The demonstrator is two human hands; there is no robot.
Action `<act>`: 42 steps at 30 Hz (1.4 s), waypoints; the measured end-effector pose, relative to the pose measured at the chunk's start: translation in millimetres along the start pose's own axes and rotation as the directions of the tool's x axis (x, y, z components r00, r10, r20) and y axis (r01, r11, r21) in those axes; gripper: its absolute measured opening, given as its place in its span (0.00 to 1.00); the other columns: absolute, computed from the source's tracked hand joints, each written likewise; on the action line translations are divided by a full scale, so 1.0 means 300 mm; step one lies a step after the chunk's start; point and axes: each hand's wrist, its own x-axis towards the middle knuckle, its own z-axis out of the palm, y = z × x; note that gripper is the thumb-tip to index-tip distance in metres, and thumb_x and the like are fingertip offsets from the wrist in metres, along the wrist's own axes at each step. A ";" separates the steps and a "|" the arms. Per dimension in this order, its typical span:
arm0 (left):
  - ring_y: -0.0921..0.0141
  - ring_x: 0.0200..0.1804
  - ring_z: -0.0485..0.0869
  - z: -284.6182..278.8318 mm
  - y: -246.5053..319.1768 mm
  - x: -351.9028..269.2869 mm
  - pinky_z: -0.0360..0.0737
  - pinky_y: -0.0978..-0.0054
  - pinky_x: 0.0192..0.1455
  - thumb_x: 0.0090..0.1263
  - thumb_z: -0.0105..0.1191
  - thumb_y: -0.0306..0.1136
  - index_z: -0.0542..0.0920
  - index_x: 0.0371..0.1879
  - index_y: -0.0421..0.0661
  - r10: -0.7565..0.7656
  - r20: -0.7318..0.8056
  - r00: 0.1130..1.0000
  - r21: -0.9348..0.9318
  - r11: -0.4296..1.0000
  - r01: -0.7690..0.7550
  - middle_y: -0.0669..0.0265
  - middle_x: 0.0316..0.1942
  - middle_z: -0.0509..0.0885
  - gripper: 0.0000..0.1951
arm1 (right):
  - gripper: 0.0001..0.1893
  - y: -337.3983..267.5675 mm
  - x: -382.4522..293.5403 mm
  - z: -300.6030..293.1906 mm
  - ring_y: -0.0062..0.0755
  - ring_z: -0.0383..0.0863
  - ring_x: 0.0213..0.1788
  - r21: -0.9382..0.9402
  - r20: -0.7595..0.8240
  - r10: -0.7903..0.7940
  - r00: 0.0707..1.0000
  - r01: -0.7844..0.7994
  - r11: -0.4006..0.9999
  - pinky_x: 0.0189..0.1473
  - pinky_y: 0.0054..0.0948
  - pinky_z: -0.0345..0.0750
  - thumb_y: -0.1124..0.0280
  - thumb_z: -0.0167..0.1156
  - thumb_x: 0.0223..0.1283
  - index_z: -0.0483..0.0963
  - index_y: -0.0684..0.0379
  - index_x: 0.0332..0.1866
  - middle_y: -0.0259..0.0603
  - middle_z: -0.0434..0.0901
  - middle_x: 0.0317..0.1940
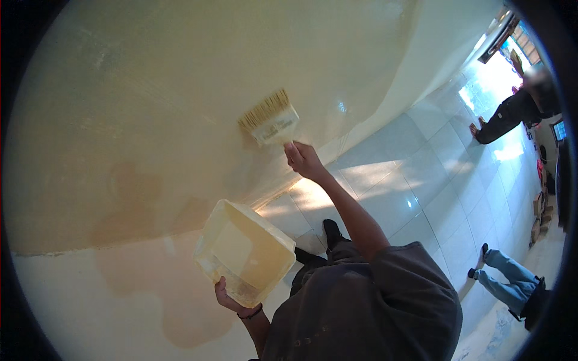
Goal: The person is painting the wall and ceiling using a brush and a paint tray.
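Note:
My right hand (303, 159) grips the handle of a wide paint brush (271, 119). Its bristles face the wall (189, 113), which has a beige coated area; whether they touch it I cannot tell. A cream plastic tub (246, 252) is held by its side in my left hand (230, 295), which wears a dark band at the wrist. The tub tilts with its mouth towards me, and pale liquid shows inside. Along a ragged edge on the left, the beige coat meets a paler stretch of wall (90, 307).
Shiny pale floor tiles (406, 180) run along the wall's foot. One person in dark trousers (505, 113) is at the upper right, another in light blue jeans (510, 275) at the lower right. Wooden blocks (539, 216) lie by the far side.

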 end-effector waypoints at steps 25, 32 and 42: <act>0.56 0.54 0.72 0.057 -0.030 0.009 0.71 0.55 0.55 0.56 0.46 0.35 0.64 0.57 0.40 0.011 0.152 0.988 -0.127 0.992 0.008 0.55 0.52 0.72 0.27 | 0.12 0.057 -0.193 -0.071 0.23 0.62 0.10 0.127 -0.135 0.591 0.795 -0.577 0.806 0.10 0.23 0.58 0.65 0.49 0.58 0.66 0.66 0.33 0.41 0.70 0.19; 0.56 0.55 0.71 -0.044 -0.022 0.073 0.70 0.54 0.56 0.56 0.44 0.33 0.64 0.57 0.40 0.001 0.192 0.981 -0.174 0.984 0.033 0.55 0.53 0.72 0.27 | 0.15 -0.591 -0.274 -0.026 0.15 0.57 0.08 0.222 -0.050 0.136 0.989 -0.122 0.967 0.09 0.17 0.51 0.66 0.43 0.63 0.67 0.64 0.48 0.37 0.70 0.21; 0.56 0.55 0.71 -0.171 -0.021 0.087 0.70 0.55 0.57 0.57 0.43 0.34 0.63 0.58 0.40 -0.016 0.206 0.978 -0.202 0.978 0.059 0.55 0.53 0.71 0.27 | 0.13 -0.953 -0.068 0.280 0.17 0.61 0.10 0.320 0.038 -0.352 0.935 0.323 0.891 0.11 0.18 0.56 0.63 0.42 0.65 0.68 0.62 0.41 0.35 0.69 0.21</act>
